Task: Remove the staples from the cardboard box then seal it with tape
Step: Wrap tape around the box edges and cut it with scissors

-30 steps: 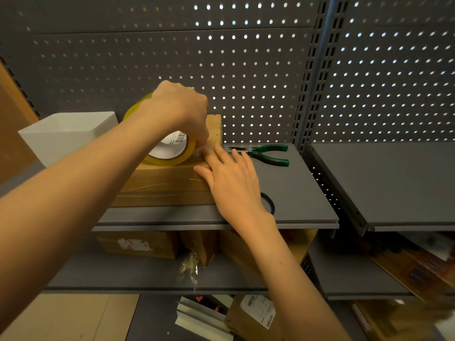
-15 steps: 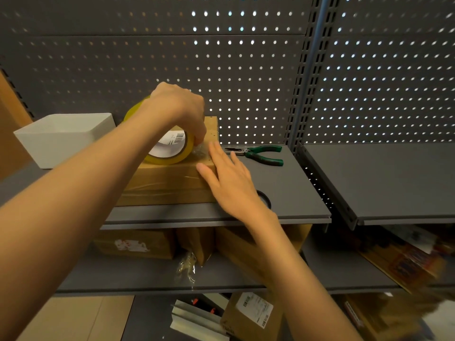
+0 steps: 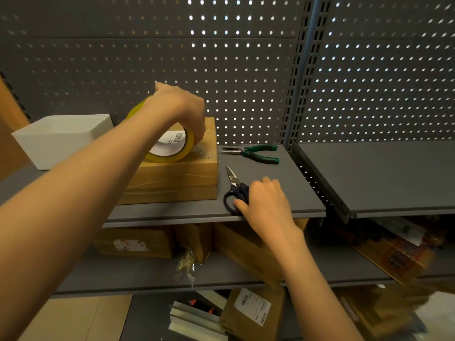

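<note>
Cardboard box (image 3: 172, 178) sat mid-frame on the shelf (image 3: 283, 193), the tape roll (image 3: 170, 146) gripped upon it by the left hand (image 3: 182, 109). Scissors (image 3: 235, 193) had just been grasped by the right hand (image 3: 266, 203), lifted off the box; cutting looked next.

Dim, warm-toned view; backlight shines through pegboard (image 3: 246, 70) holes, brightest upper right. Wide-angle curvature at edges. Motion blur lower right corner. Centre sharp.
</note>
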Motion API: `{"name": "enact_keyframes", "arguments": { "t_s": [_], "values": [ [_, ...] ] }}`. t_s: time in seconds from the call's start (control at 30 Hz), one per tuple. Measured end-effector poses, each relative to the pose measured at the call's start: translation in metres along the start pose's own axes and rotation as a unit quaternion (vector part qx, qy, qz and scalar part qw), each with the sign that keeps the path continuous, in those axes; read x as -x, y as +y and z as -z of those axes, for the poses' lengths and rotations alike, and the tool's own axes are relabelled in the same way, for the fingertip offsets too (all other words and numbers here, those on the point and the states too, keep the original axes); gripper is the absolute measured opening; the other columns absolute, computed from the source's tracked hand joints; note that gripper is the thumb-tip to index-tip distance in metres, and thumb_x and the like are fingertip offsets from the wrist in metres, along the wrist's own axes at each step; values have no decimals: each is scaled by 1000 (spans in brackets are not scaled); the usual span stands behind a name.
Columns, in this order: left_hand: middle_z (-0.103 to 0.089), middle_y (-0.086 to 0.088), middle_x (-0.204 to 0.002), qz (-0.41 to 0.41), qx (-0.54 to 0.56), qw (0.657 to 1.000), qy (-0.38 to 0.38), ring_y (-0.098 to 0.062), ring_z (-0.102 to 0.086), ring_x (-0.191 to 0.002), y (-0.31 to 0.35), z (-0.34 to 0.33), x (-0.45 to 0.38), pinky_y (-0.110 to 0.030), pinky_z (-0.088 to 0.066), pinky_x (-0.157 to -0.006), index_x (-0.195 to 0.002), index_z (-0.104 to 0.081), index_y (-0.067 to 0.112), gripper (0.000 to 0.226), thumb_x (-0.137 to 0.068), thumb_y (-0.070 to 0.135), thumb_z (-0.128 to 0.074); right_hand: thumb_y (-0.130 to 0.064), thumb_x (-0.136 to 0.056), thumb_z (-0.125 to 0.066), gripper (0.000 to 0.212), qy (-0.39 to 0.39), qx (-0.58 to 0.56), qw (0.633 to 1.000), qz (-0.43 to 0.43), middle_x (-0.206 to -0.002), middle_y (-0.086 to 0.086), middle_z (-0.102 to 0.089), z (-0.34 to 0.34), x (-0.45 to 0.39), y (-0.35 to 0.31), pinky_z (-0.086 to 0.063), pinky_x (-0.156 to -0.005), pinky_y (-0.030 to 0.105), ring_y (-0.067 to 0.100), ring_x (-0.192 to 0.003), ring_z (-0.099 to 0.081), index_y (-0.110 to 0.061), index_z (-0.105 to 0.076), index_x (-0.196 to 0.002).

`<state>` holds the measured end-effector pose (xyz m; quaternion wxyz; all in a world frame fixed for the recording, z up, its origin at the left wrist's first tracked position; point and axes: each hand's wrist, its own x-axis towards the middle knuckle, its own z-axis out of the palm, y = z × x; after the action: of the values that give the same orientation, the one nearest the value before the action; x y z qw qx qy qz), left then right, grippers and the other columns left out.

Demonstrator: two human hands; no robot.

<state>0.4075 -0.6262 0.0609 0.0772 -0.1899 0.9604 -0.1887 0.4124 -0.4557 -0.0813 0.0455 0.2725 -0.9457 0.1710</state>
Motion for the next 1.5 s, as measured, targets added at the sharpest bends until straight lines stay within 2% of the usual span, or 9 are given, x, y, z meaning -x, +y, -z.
{"name": "enact_keyframes", "arguments": {
  "t_s": [0.2, 0.33, 0.43, 0.6, 0.67, 0.8, 0.97, 1.33, 1.5],
  "values": [
    [-62, -4, -108, -11, 27, 1000, -3, -26, -55, -103, -1, 0, 1, -42, -48, -93, -115, -60, 19, 42, -79, 42, -65, -24, -96, -49, 32, -16, -13, 1000, -6, -116, 14, -53, -4, -5, -6, -45, -80, 31, 26, -105, -49, -4, -54, -119],
    [-63, -4, -109, -13, 28, 999, -8, -25, -57, -102, -2, 0, 1, -40, -50, -91, -114, -61, 19, 41, -80, 41, -65, -30, -97, -45, 29, -23, -208, 974, -82, -101, 11, -59, 1, -9, 0, -43, -57, 24, 20, -83, -56, -4, -52, -111],
    [-62, -4, -111, -17, 27, 999, -12, -26, -56, -104, -1, 1, 0, -41, -50, -92, -116, -61, 18, 41, -81, 40, -64, -29, -97, -46, 28, -23, -441, 892, -97, -84, 6, -64, 7, -12, -1, -52, -72, 31, 13, -72, -60, -5, -57, -103],
    [-62, -4, -112, -19, 8, 1000, -12, -27, -57, -104, 3, 2, 0, -42, -49, -93, -115, -61, 19, 40, -80, 39, -64, -31, -81, -65, 22, -117, -724, 677, -62, -63, -3, -54, 20, -4, -14, -47, -55, 14, 4, -54, -52, -10, -63, -84],
    [-63, -3, -110, -16, 5, 1000, -12, -27, -57, -102, 3, 2, 0, -41, -49, -92, -113, -62, 19, 39, -80, 40, -64, -40, -71, -65, 33, -135, -762, 632, -44, -65, -1, -51, 19, 0, -19, -46, -56, 17, 7, -57, -49, -9, -61, -82],
    [-64, -2, -107, -16, 15, 1000, -18, -26, -58, -100, 0, 3, 1, -40, -51, -90, -110, -65, 20, 38, -78, 41, -66, -61, -69, -50, 65, -189, -785, 590, -29, -68, 0, -45, 14, 7, -22, -44, -63, 21, 10, -62, -45, -5, -47, -101],
    [-63, -3, -107, -15, 13, 1000, -14, -26, -58, -100, 1, 3, 1, -40, -51, -89, -110, -64, 20, 38, -78, 40, -66, -68, -72, -44, 69, -273, -767, 581, 7, -73, 3, -50, 2, 20, -22, -50, -66, 21, 14, -68, -51, -5, -46, -101],
    [-65, -4, -104, -20, 34, 999, 7, -22, -59, -95, 1, 1, 3, -32, -50, -80, -109, -66, 16, 37, -81, 40, -66, -72, -69, -46, 67, -338, -671, 660, 8, -68, 3, -57, -3, 31, -21, -54, -71, 29, 17, -66, -62, -9, -55, -89],
    [-65, -5, -107, -20, 37, 999, 5, -25, -58, -99, 3, 1, 4, -39, -50, -90, -110, -66, 16, 38, -80, 40, -67, -73, -69, -46, 67, -352, -650, 674, 13, -67, 1, -59, -4, 35, -18, -54, -71, 30, 17, -65, -62, -9, -56, -88]
  ]
}}
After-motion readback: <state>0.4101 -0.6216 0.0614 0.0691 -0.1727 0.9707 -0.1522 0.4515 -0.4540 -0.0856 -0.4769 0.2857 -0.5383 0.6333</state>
